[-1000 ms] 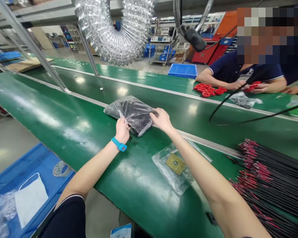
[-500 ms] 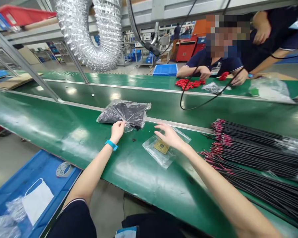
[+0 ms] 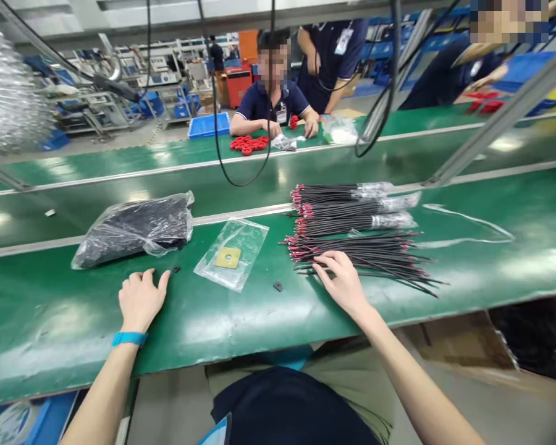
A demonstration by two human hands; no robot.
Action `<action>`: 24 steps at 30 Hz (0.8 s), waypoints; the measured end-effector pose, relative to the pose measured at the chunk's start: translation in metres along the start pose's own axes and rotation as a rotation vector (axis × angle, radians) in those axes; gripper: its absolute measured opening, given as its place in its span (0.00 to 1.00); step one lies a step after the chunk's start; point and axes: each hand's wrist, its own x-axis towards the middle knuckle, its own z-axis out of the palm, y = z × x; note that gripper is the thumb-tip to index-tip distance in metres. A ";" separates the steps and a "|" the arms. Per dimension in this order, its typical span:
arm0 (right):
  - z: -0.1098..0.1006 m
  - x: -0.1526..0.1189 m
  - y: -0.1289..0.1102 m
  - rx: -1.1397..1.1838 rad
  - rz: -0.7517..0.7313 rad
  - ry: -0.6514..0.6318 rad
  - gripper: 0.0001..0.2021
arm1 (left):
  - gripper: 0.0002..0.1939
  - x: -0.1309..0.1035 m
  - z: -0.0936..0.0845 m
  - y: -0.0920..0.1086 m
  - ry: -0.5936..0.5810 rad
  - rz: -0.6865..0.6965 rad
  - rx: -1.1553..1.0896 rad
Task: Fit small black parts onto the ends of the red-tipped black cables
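My left hand (image 3: pixel 142 300) rests on the green table with its fingers spread, holding nothing, in front of a clear bag of black parts (image 3: pixel 136 228). A small black piece (image 3: pixel 176 269) lies just right of its thumb. My right hand (image 3: pixel 338 275) is at the near edge of a pile of black cables with red ends (image 3: pixel 366 256), its thumb and fingers around a cable's end. Between the hands, a clear bag with a yellow square plate (image 3: pixel 227 258) lies flat, and a second black piece (image 3: pixel 277 286) is beside it.
Tied cable bundles (image 3: pixel 347 207) lie behind the loose pile, with a white strap (image 3: pixel 472 221) to their right. A metal rail (image 3: pixel 241 214) runs behind the bags. Black cords (image 3: pixel 217 117) hang overhead. Across the line, a person handles red parts (image 3: pixel 249 145) near a blue tray (image 3: pixel 209 125).
The view has swung right. My left hand has let go of the bag of black parts and come down to the table. My right hand has moved from above the plate's bag to the cables.
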 end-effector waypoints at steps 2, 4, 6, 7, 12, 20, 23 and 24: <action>-0.006 -0.013 0.004 -0.030 0.032 0.007 0.11 | 0.33 0.000 -0.003 0.009 0.010 0.062 -0.032; -0.010 -0.020 0.006 -0.054 0.037 -0.015 0.12 | 0.32 0.001 -0.007 0.016 0.035 0.091 -0.057; -0.011 -0.023 0.010 -0.073 0.020 -0.072 0.11 | 0.31 0.000 -0.010 0.016 0.058 0.053 -0.053; -0.011 -0.022 0.013 -0.082 0.007 -0.109 0.10 | 0.31 0.000 -0.011 0.013 0.057 0.015 -0.040; -0.003 -0.011 0.024 -0.116 -0.027 -0.202 0.10 | 0.33 -0.007 -0.006 -0.010 -0.014 -0.079 0.017; 0.010 0.018 0.043 -0.033 -0.093 -0.212 0.11 | 0.25 -0.013 0.005 -0.027 -0.003 0.002 -0.030; 0.013 0.027 0.050 -0.030 -0.100 -0.199 0.11 | 0.24 -0.012 0.007 -0.029 0.018 0.019 -0.097; 0.014 0.030 0.052 -0.027 -0.105 -0.197 0.11 | 0.24 -0.012 0.007 -0.028 0.037 0.028 -0.137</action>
